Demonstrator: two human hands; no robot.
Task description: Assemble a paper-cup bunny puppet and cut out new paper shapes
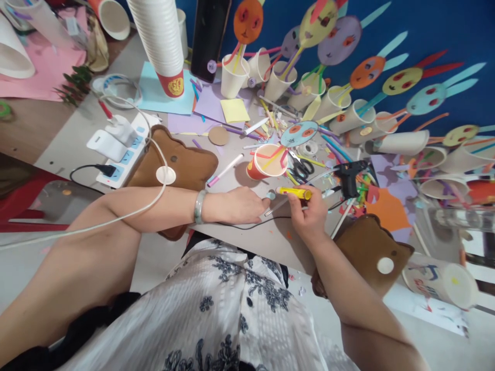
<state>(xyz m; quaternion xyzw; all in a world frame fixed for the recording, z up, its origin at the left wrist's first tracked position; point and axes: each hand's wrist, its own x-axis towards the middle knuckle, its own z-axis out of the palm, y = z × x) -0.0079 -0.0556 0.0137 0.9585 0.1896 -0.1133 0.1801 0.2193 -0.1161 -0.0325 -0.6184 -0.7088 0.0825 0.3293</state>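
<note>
My left hand (242, 205), with a bangle at the wrist, is near the table's front edge, its fingertips pinched on a small pale blue paper piece (270, 195). My right hand (309, 211) grips a yellow glue stick or marker (294, 193), pointing left toward that piece. Just behind my hands stands a paper cup (266, 162) with red straws and a light blue face cutout (299, 134) with orange eyes. Black scissors (300, 167) lie right of the cup, and a pink-capped white marker (225, 170) lies left of it.
A black glue gun (348, 178) sits at the right, above a brown cushion (367, 252). Another brown cushion (181, 157) and a power strip (127, 154) are left. Stacked cups (158, 41) stand behind. Several straw-and-face cups line the blue wall (433, 26). A white cable crosses my left arm.
</note>
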